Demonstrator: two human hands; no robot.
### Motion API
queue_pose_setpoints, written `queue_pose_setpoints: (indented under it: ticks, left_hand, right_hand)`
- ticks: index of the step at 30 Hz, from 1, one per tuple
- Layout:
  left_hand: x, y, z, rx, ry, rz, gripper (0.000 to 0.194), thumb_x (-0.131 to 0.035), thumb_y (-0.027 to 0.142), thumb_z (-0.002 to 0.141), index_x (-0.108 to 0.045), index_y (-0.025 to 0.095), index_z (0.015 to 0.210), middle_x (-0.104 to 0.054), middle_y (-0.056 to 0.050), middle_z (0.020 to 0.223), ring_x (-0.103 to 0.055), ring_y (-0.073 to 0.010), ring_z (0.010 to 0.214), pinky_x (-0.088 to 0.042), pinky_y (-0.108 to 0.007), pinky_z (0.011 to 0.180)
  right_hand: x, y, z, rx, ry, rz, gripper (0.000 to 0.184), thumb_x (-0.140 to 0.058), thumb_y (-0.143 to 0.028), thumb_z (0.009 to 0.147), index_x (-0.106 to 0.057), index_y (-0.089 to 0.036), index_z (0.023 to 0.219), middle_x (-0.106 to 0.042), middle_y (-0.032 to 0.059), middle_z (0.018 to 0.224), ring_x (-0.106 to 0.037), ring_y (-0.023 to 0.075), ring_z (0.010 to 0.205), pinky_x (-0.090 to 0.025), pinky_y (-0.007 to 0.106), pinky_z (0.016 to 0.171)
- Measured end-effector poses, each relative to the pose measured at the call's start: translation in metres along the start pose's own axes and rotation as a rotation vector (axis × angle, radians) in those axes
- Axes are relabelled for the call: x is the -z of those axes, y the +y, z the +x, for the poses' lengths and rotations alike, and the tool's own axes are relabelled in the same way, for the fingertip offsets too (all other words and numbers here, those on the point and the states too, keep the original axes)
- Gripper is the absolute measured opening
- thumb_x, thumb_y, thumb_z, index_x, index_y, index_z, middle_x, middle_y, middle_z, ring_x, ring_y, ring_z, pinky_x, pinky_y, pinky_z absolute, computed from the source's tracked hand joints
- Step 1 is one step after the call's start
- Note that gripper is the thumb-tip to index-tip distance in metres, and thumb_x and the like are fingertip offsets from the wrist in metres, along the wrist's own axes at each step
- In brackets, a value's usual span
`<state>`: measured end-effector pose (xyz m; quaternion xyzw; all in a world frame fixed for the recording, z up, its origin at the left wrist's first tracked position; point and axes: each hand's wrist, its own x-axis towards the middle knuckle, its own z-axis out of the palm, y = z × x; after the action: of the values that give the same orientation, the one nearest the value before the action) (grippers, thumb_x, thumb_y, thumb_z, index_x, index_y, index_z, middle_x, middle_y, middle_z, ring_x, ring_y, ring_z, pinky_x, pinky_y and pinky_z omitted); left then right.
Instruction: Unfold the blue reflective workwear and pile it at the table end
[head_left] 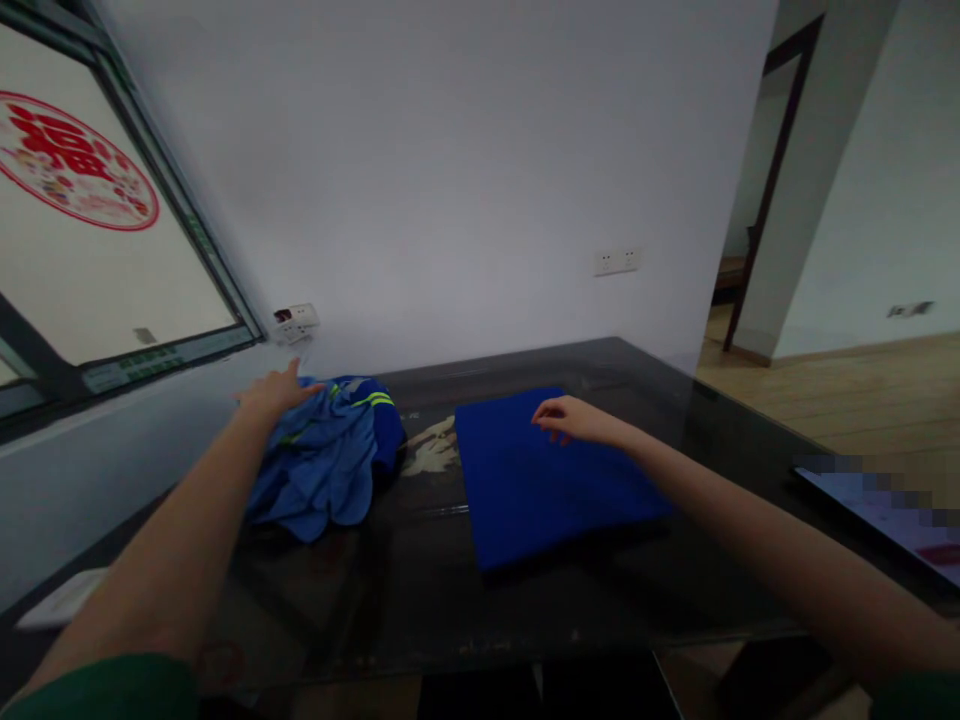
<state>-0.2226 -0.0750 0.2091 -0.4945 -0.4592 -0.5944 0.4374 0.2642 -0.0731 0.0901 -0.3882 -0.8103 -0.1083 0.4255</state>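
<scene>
My left hand (274, 392) reaches over the far left side of a crumpled pile of blue garments (322, 475), its fingers spread and holding nothing that I can see. Yellow-green stripes and a darker blue part show along the pile's upper right. To the right lies a flat, folded dark blue cloth (525, 490). Over its far part hangs my right hand (574, 418), fingers loosely bent and apart, with nothing in them. Whether the right fingertips touch the cloth I cannot tell.
Both cloth items lie on a dark, glossy table (420, 590) against a white wall. A screen-like device (885, 520) is at the right edge, and a white object (64, 598) at the left. Wall sockets (616, 262) and a window (112, 250) are beyond.
</scene>
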Motion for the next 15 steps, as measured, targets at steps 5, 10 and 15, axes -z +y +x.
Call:
queue_pose_setpoints:
  ticks: [5, 10, 15]
  left_hand:
    - [-0.076, 0.024, -0.072, 0.089, -0.307, 0.106, 0.053, -0.07, 0.05, 0.069, -0.067, 0.011, 0.105, -0.065, -0.019, 0.113, -0.052, -0.0467, 0.115, -0.023, -0.079, 0.092]
    - [-0.135, 0.047, -0.139, 0.118, -0.388, 0.228, 0.05, -0.059, 0.043, 0.082, -0.058, 0.023, 0.128, -0.038, -0.023, 0.146, -0.026, -0.0489, 0.136, -0.021, -0.08, 0.092]
    - [-0.165, 0.043, -0.171, -0.072, -0.115, 0.326, 0.05, -0.047, 0.029, 0.089, -0.048, 0.018, 0.138, -0.031, -0.022, 0.15, -0.018, -0.0369, 0.143, -0.012, -0.069, 0.107]
  right_hand:
    - [-0.035, 0.001, 0.001, -0.156, -0.152, -0.626, 0.046, -0.058, -0.054, 0.084, -0.071, -0.012, 0.097, -0.069, 0.0197, 0.101, -0.065, 0.0333, 0.098, -0.051, 0.043, 0.08]
    - [-0.057, 0.001, 0.02, -0.229, -0.233, -0.737, 0.064, -0.067, -0.064, 0.071, -0.069, -0.009, 0.106, -0.065, 0.0254, 0.11, -0.061, 0.0376, 0.107, -0.047, 0.047, 0.085]
    - [-0.052, 0.017, 0.029, -0.148, -0.341, -0.647, 0.032, -0.06, -0.041, 0.086, -0.071, -0.012, 0.094, -0.069, 0.0123, 0.087, -0.065, 0.0203, 0.074, -0.045, 0.029, 0.065]
